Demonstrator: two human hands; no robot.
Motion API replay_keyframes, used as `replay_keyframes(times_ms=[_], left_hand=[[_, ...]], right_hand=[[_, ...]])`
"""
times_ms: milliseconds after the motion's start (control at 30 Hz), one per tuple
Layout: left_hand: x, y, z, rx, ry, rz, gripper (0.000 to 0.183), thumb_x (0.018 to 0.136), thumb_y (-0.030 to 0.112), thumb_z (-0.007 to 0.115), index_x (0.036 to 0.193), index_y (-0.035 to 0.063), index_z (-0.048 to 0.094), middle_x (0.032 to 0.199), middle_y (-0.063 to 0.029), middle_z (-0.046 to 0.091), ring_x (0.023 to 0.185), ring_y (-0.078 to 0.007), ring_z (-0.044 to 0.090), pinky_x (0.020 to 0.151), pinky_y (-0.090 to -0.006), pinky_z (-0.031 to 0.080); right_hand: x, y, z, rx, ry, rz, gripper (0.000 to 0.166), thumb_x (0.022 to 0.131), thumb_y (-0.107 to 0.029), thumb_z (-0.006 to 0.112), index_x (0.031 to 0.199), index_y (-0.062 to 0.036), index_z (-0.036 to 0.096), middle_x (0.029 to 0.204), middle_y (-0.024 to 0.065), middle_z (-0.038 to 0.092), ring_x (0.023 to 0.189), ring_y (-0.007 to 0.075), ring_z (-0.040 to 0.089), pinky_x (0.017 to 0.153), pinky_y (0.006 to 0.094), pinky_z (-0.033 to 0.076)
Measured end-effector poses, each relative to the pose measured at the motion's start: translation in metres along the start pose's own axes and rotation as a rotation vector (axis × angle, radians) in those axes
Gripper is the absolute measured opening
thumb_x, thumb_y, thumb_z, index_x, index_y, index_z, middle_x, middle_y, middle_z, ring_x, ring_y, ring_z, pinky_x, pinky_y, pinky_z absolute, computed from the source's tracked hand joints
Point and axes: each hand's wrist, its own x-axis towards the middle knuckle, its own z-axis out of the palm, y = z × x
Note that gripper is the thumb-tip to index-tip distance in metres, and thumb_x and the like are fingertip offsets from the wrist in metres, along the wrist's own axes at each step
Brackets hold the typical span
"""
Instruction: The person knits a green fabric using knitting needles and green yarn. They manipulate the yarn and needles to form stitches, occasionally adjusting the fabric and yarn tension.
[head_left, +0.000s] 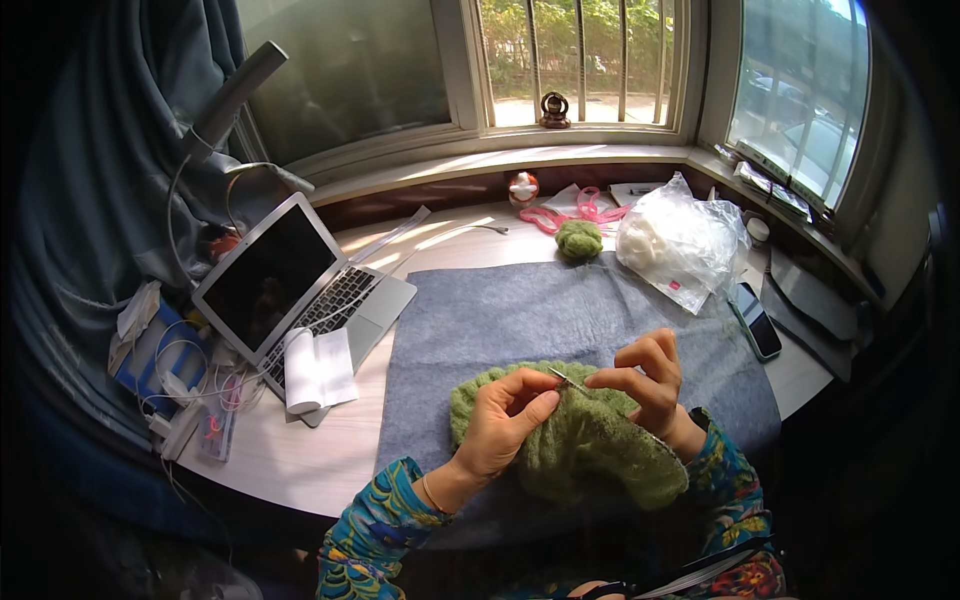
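Green knitted fabric (581, 450) hangs between my hands, and part of it lies on the blue-grey mat at the front of the table. My left hand (506, 420) pinches the upper edge of the knitting near the tip of a knitting needle (568, 381). Opposite it, my right hand (649, 382) is closed at the same edge, its index finger beside the needle tips and its other fingers curled. The lower fingers of that hand are partly hidden behind the fabric. A ball of green yarn (579, 239) rests beyond the mat's far edge.
The blue-grey mat (480, 315) covers the table's middle. At left stands an open laptop (352, 300) with a white paper roll (319, 371) on it, near cables and a desk lamp (240, 97). A clear plastic bag (675, 240) and a phone (756, 321) lie at right.
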Motion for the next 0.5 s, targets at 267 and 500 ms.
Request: replay_keyframes(times_ms=[267, 500], left_hand=[[0.0013, -0.0002, -0.0032, -0.066, 0.091, 0.118, 0.015, 0.088, 0.004, 0.055, 0.103, 0.0020, 0.055, 0.094, -0.0012, 0.059, 0.088, -0.0061, 0.054, 0.080, -0.0208, 0.044], [0.0026, 0.0007, -0.0033, 0.011, 0.038, 0.109, 0.015, 0.088, 0.003, 0.054, 0.102, 0.0001, 0.057, 0.094, -0.0054, 0.062, 0.085, -0.0089, 0.058, 0.078, -0.0219, 0.047]], right_hand=[[0.0010, -0.0016, 0.0055, 0.023, 0.027, -0.005, 0.021, 0.065, -0.030, 0.065, 0.080, -0.0173, 0.069, 0.070, -0.0040, 0.049, 0.068, 0.0143, 0.044, 0.064, 0.0284, 0.030], [0.0007, -0.0025, 0.0095, 0.262, -0.037, -0.008, 0.020, 0.069, -0.029, 0.065, 0.080, -0.0129, 0.065, 0.073, -0.0017, 0.053, 0.068, 0.0154, 0.047, 0.066, 0.0296, 0.032]])
